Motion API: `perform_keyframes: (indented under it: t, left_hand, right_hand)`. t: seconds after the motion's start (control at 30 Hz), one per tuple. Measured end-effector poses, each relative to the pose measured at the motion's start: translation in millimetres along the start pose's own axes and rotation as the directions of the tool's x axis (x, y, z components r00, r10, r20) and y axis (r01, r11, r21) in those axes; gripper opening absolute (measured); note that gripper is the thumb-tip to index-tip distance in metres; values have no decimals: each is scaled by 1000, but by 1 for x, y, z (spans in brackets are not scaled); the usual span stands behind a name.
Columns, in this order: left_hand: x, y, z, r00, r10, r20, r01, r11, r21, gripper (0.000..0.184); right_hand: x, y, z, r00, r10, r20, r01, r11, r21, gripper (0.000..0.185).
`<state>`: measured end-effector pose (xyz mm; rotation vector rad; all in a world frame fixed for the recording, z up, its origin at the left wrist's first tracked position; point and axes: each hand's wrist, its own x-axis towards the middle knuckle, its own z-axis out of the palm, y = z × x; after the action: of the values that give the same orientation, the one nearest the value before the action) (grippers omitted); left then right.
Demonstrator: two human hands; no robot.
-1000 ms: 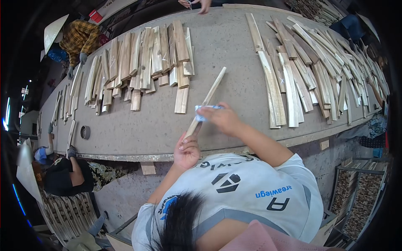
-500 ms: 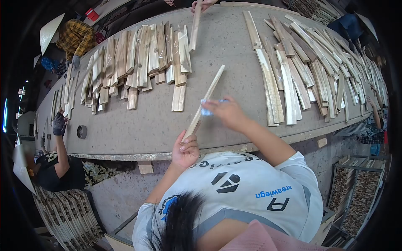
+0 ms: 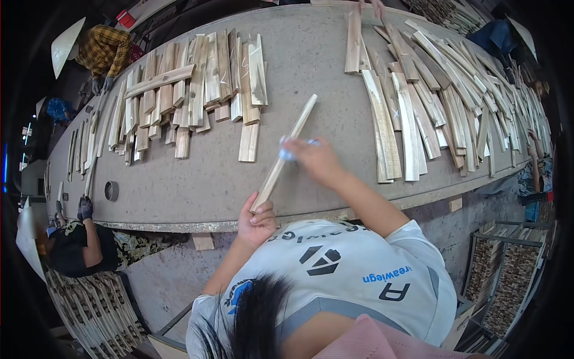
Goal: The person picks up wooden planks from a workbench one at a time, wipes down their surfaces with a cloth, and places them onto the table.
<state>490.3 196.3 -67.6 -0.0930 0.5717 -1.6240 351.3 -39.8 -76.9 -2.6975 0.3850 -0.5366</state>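
Note:
In the head view, my left hand [image 3: 257, 222] is closed around the near end of a narrow wooden strip [image 3: 276, 173]. The strip slants up and away over the table, its far end pointing to the upper right. My right hand [image 3: 321, 161] is closed on a small blue-and-white cloth-like piece [image 3: 287, 149], pressed against the strip's middle. Motion blurs the piece, so its exact kind is unclear. Left of the strip, the nearest loose board [image 3: 249, 142] lies at the edge of a pile.
A grey table [image 3: 209, 191] carries a left pile of boards [image 3: 197, 90] and a larger right pile [image 3: 430, 107]. A dark ring-shaped object [image 3: 111, 190] sits at left. Co-workers' gloved hands [image 3: 85, 208] and another person's hand [image 3: 376, 7] reach in. A rack [image 3: 508, 281] stands lower right.
My right hand and the cloth-like piece have shifted slightly left and down along the strip. A co-worker's board at the top has moved right, and a board now lies across the left pile.

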Motion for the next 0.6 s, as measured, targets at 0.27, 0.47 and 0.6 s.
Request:
perform_keyframes:
  t: [0.27,0.47,0.6]
  left_hand:
    - [116,8,62,979,187,-78,132,-293,947,66]
    - [133,65,65,643,646,411,684,-726,71,74]
    - [118,93,59,643,696,319,732,-682,14,78]
  right_hand:
    - [-11,63,-104,594,796,-116,-53,183,982,99]
    - [-61,71,-122,527,827,-197,65,192,979,106]
    - [-83,68,-111,504,863,-41,-11,54,998,103]
